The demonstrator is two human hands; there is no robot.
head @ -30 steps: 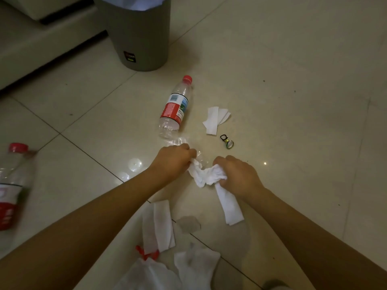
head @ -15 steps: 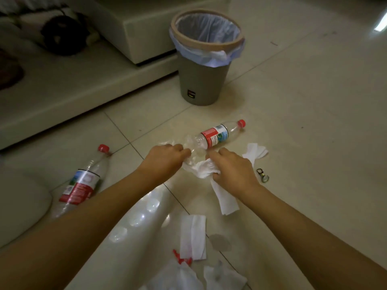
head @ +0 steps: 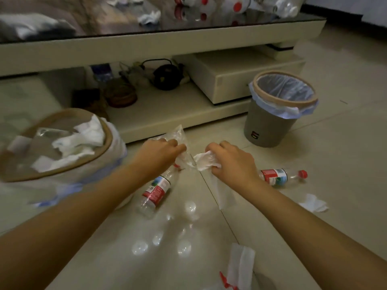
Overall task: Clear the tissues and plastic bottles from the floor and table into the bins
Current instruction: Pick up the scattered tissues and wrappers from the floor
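Note:
My left hand [head: 161,152] grips a crumpled clear plastic wrapper [head: 179,135] above the floor. My right hand [head: 231,162] grips a bunched white tissue [head: 204,162], and a long strip of it hangs down below the hand. A bin [head: 62,164] with tissues inside stands at the left, close to my left arm. A second lined bin [head: 272,126] stands at the right, beyond my right hand. Two red-labelled plastic bottles lie on the floor: one bottle [head: 156,191] under my left wrist, the other bottle [head: 280,177] right of my right hand.
Loose tissues lie on the floor, a tissue [head: 314,204] at the right and a folded tissue [head: 238,266] near the bottom. A low table [head: 146,40] spans the back, with bottles [head: 278,4] and a tissue [head: 149,16] on its dark top and clutter on its lower shelf.
The view has swung up and left, so the table and the left bin now show. Both hands have lifted off the floor and moved apart, the left with the wrapper, the right with the tissue.

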